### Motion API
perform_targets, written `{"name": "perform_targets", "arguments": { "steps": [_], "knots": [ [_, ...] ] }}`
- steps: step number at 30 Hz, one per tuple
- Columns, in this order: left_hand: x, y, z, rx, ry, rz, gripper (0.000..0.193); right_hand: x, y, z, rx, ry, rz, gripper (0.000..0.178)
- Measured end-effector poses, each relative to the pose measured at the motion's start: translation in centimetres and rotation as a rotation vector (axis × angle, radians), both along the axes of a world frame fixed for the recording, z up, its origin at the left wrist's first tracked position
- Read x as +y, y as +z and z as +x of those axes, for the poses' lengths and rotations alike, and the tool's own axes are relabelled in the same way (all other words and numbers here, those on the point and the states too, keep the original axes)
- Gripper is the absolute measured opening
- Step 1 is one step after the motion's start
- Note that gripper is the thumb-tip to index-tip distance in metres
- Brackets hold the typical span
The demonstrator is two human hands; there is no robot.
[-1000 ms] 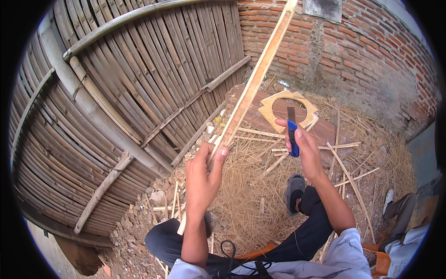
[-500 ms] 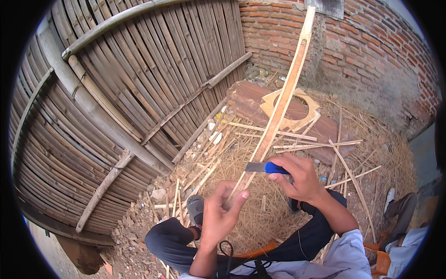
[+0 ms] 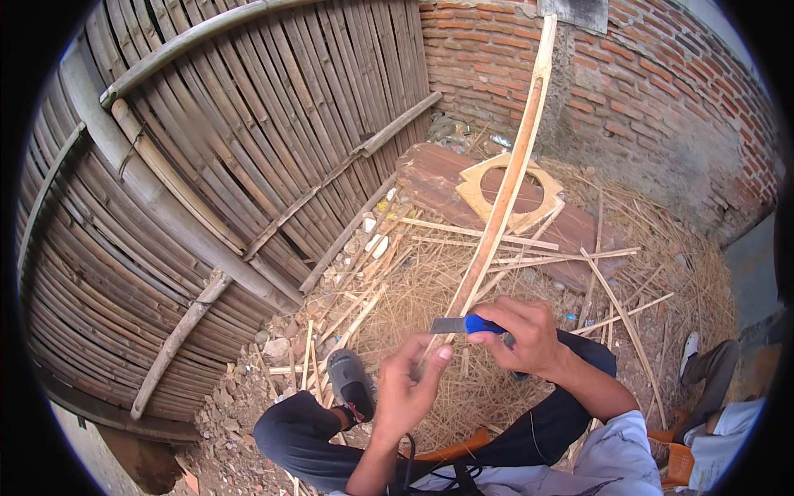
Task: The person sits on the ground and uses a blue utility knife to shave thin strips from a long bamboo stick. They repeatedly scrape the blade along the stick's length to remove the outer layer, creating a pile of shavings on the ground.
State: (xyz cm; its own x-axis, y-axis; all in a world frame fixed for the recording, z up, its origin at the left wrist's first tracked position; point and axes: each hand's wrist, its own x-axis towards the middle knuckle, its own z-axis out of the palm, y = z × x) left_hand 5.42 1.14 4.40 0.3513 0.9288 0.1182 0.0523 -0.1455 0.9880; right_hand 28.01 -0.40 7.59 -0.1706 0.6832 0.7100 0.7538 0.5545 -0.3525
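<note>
A long split bamboo strip (image 3: 507, 194) slants up and away from my lap toward the brick wall, its hollow inner face showing brown between pale edges. My left hand (image 3: 408, 382) is closed round its near end, thumb on top. In my right hand (image 3: 527, 335) is a knife (image 3: 486, 324) with a blue handle. Its broad grey blade lies across the strip, touching it just beyond my left thumb. Part of the handle is hidden by my fingers.
A wooden ring with a jagged outline (image 3: 475, 198) lies on a brown board (image 3: 430, 178). Cut bamboo slivers (image 3: 626, 335) and straw litter the ground. A bamboo fence (image 3: 248, 124) stands left, a brick wall (image 3: 480, 50) behind. Another person's leg (image 3: 713, 372) shows at the right.
My right hand has drawn the knife toward me along the strip, closer to my left hand. The view has shifted slightly.
</note>
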Motion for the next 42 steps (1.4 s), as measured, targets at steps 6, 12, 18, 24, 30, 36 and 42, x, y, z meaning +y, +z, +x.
{"name": "perform_targets", "arguments": {
  "steps": [6, 12, 18, 24, 30, 36, 42],
  "knots": [
    [-0.2, 0.9, -0.1, -0.084, -0.113, -0.195, 0.029, -0.4, -0.3, -0.2, -0.055, -0.049, -0.013, 0.031],
    [-0.7, 0.6, -1.0, -0.010, -0.098, -0.195, 0.029, -0.4, -0.2, -0.8, -0.118, -0.083, -0.011, 0.029],
    [-1.1, -0.4, -1.9, -0.032, -0.103, -0.261, 0.028, -0.4, -0.4, -1.1, -0.160, -0.072, -0.031, 0.029],
    [-3.2, -2.4, -4.5, 0.015, -0.197, -0.341, 0.033, 2.6, 1.9, 4.2, 0.141, -0.395, 0.056, 0.029],
    [-4.0, -3.4, -5.3, -0.028, -0.253, -0.389, 0.030, 3.5, 2.9, 7.4, 0.114, -0.486, 0.072, 0.032],
    [-4.8, -4.5, -7.8, -0.012, -0.227, -0.412, 0.029, 8.2, 3.5, 12.1, 0.167, -0.662, -0.005, 0.040],
    [-5.2, -5.7, -9.7, 0.040, -0.076, -0.400, 0.030, 9.3, 3.2, 17.7, 0.038, -0.751, -0.339, 0.046]
  ]
}}
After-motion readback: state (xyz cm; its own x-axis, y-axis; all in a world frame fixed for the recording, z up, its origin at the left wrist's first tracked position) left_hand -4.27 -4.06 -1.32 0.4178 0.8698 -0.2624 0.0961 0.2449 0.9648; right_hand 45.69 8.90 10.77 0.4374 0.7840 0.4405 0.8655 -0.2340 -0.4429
